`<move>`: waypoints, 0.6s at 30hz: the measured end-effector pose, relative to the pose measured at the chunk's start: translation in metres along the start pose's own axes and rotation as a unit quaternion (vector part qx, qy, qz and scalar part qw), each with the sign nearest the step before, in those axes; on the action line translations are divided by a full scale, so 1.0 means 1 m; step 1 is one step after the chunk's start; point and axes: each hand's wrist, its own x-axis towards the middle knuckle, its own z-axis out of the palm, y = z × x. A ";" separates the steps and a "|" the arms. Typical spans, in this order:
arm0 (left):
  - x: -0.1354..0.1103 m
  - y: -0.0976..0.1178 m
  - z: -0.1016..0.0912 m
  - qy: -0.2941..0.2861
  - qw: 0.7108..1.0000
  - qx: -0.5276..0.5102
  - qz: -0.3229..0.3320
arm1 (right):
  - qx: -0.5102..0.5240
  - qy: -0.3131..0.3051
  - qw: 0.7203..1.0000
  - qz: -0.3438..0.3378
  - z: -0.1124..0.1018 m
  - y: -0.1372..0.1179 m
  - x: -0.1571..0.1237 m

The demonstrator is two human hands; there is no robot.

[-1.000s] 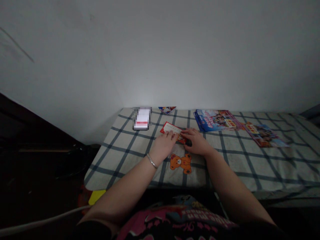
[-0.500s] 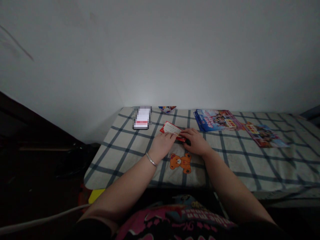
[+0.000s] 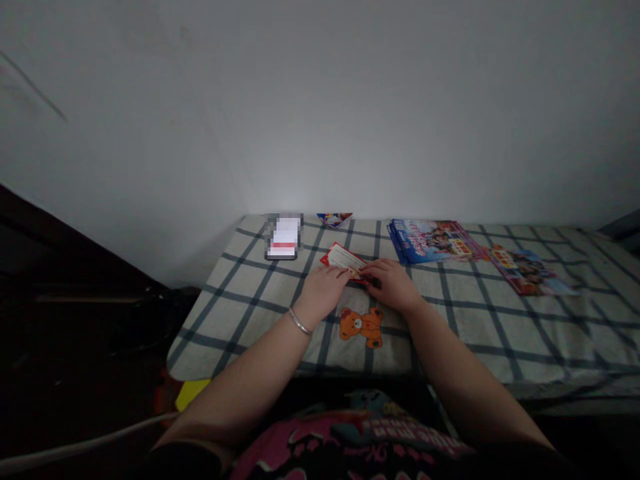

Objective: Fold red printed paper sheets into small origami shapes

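A folded paper point(image 3: 341, 257), white with print and a red border, lies on the checked cloth between my hands. My left hand point(image 3: 325, 287), with a silver bangle at the wrist, has its curled fingers on the paper's lower left side. At the paper's right end is my right hand point(image 3: 390, 283), its fingers bent over the edge and the thumb tucked near a dark spot underneath. Both hands are closed on the paper, and their fingers hide part of it. Behind it, by the wall, lies a small folded paper triangle point(image 3: 335, 219) with a colourful print.
A phone point(image 3: 283, 238) with a blurred, lit screen lies at the back left. To the right are a stack of colourful printed leaflets point(image 3: 433, 240) and another leaflet point(image 3: 533, 270). An orange bear picture point(image 3: 361, 327) is on the tablecloth point(image 3: 225, 320). A wall point(image 3: 320, 120) stands behind.
My left hand has shifted slightly left, so a little more of the paper's middle shows. The right hand stays almost in place at the paper's end.
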 end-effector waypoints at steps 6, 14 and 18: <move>0.002 0.000 -0.002 -0.015 0.999 -0.028 0.004 | -0.008 -0.002 1.000 0.004 -0.003 -0.004 0.001; 0.001 0.001 -0.008 -0.019 0.999 -0.030 0.032 | -0.038 -0.018 0.999 0.008 -0.005 -0.004 0.000; 0.001 0.002 -0.007 -0.025 0.997 -0.038 0.055 | -0.030 -0.012 0.999 0.024 -0.004 0.000 -0.001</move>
